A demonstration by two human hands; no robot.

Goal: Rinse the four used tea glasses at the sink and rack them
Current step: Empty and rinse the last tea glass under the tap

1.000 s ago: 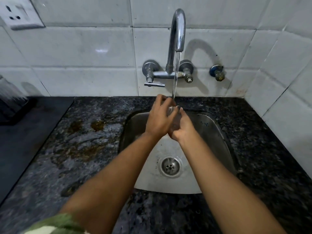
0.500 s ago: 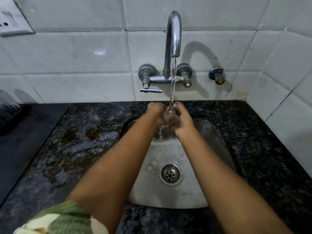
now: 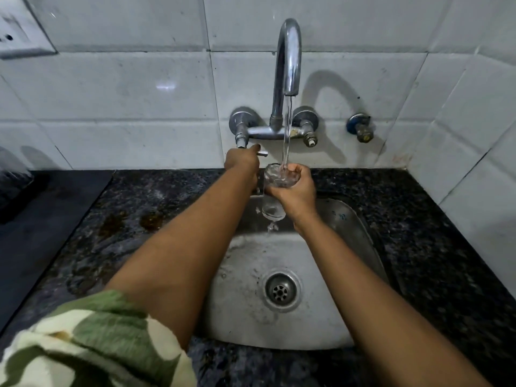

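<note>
head view: the right hand [image 3: 296, 191] grips a tea glass [image 3: 276, 188] upright under the tap's [image 3: 287, 57] stream, above the sink [image 3: 279, 325]. the left hand [image 3: 242, 163] curls around the tap lever [image 3: 261, 154]. hands apart.

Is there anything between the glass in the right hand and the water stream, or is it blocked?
Nothing visible blocks it. The right hand grips the clear tea glass directly under the curved chrome tap spout, and the water stream falls straight into its open mouth. The left hand is off to the side at the tap's lever handle.
</note>
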